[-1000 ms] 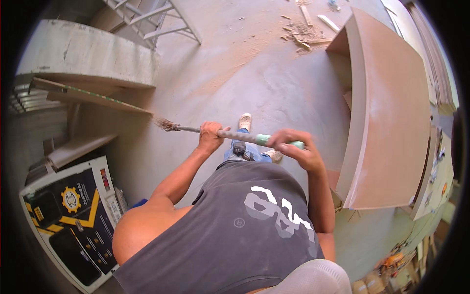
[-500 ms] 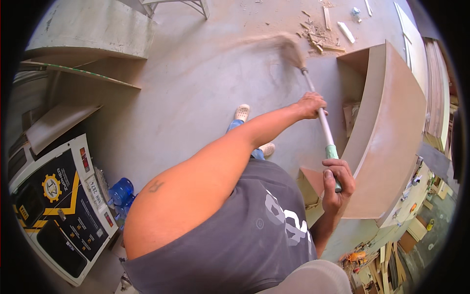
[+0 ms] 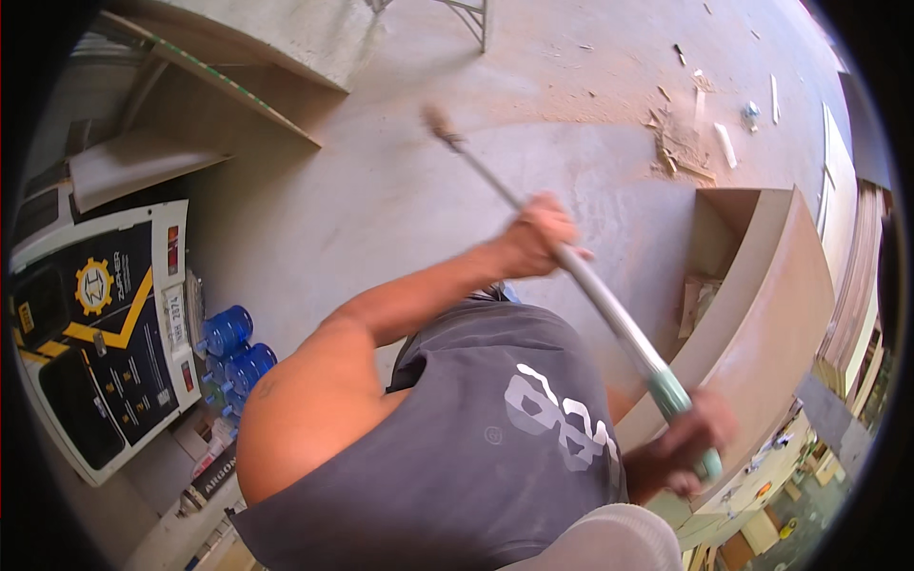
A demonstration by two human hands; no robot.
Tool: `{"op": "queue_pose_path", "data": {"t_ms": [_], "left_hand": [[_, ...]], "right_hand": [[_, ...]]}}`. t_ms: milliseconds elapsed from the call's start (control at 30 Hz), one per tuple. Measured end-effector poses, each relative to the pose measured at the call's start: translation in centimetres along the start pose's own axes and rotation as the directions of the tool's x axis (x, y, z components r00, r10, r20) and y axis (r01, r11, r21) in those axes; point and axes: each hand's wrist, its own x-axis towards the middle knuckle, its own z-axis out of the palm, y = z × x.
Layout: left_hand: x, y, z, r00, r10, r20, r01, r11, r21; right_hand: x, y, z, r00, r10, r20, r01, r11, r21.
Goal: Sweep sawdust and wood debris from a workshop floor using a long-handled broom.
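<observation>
Broom point(image 3: 611, 309): while gripped at two spots, slanting across the middle, with the bristle head point(image 3: 438, 126) up and left over the grey floor point(image 3: 400, 214). Just the one. Too blurry to tell if touching down.
Left hand point(image 3: 543, 233): one of two, closed around the handle, partway along.
Right hand point(image 3: 703, 428): number two, pretty smeared, but wrapped around the green grip point(image 3: 670, 394) at the near end.
Scrap pile point(image 3: 678, 154): one, upper right, ringed with sawdust point(image 3: 571, 107), too many bits to count tbh.
White pieces point(image 3: 725, 145): at least two near the pile, one stubby, one long and thin.
Wooden box point(image 3: 790, 305): one big one, on the right, open toward the left.
Vehicle point(image 3: 143, 328): one, showing a white rear with two red lights.
Blue jugs point(image 3: 227, 330): at least three, bunched just beside the vehicle, overlapping, so can't count exactly.
</observation>
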Motion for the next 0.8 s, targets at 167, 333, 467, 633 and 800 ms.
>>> {"op": "queue_pose_path", "data": {"t_ms": [167,333,467,633,800], "left_hand": [[-11.5,-11.1,-10.4,0.965,-0.262,-0.025,0.238,0.825,0.512],[-12.5,-19.2,-6.4,0.851,-0.523,0.039,0.457,0.776,0.436],[-4.4,-18.3,7.0,0.878,-0.438,0.195,0.427,0.899,0.098],[5.4,-13.3,16.7,0.897,-0.31,0.314,0.325,0.946,0.003],[10.4,-11.2,13.3,0.991,-0.079,0.107,0.087,0.993,-0.077]], "right_hand": [[9.3,4.0,18.2,0.5,-0.149,0.853,-0.426,0.815,0.392],[9.4,5.3,24.5,0.446,0.051,0.894,-0.446,0.879,0.172],[9.0,2.9,19.3,0.597,0.273,0.755,-0.303,0.947,-0.103],[8.8,2.5,15.8,0.798,0.341,0.496,-0.293,0.94,-0.174],[11.0,-0.9,15.2,0.717,0.242,0.654,-0.129,0.968,-0.216]]}}
